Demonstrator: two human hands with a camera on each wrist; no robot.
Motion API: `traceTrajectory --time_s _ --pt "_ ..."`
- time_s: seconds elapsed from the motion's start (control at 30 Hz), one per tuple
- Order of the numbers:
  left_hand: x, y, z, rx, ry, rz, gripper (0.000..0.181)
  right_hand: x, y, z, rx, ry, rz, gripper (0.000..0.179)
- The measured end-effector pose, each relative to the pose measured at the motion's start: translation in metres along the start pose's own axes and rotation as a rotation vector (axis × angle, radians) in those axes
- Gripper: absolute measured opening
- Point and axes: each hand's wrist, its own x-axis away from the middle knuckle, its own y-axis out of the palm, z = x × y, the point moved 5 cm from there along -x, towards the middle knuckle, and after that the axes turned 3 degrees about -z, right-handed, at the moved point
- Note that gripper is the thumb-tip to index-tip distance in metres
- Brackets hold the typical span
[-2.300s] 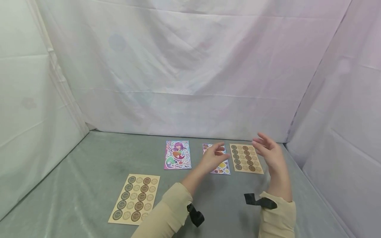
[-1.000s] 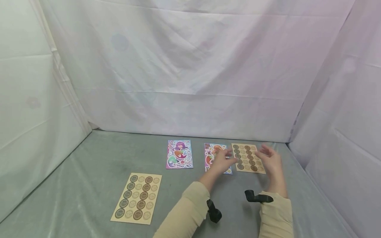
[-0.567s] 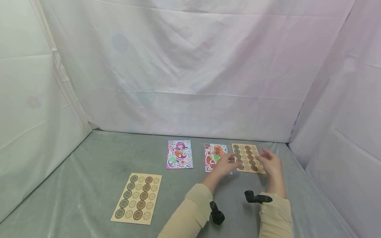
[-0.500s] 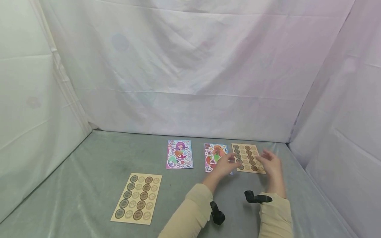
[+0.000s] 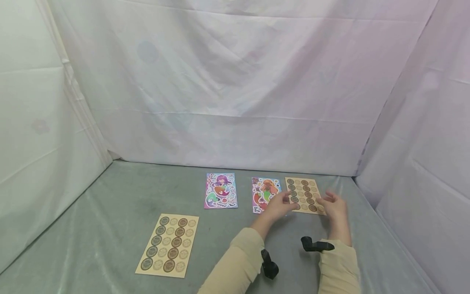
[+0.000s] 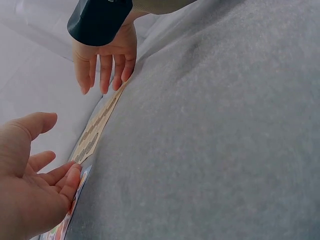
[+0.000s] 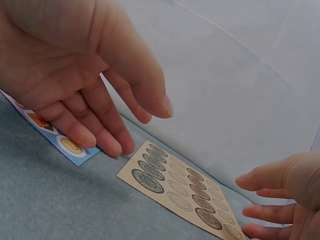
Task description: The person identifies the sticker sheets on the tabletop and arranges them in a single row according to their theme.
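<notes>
A cream sheet of round stickers (image 5: 302,192) lies flat at the back right of the grey cloth. My left hand (image 5: 278,207) hovers at its lower left edge, fingers bent loosely and thumb apart. Across from it, my right hand (image 5: 335,207) is at the sheet's lower right edge, fingers relaxed. Between the two hands in the right wrist view, the sticker sheet (image 7: 175,187) lies on the cloth, its rows of dark and pale circles showing. A mermaid sticker sheet (image 5: 260,194) is partly covered by my left hand.
Another mermaid sticker sheet (image 5: 221,191), with purple hair, lies farther left. A larger-looking cream sheet of round stickers (image 5: 167,245) is at the front left. White curtains (image 5: 227,81) rise behind the grey cloth (image 5: 99,228) and along its sides.
Both hands have come lower and closer to the back right round-sticker sheet. My left hand has shifted right, uncovering more of the mermaid sheet. The sheets stay where they were.
</notes>
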Motion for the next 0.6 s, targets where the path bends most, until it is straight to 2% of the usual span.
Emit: traceTrajectory --time_s 0.6 --pt "-0.0007 0.0042 -0.0039 -0.013 -0.021 -0.009 0.058 -0.0005 0.0017 0.0049 -0.001 0.008 0.014 0.061"
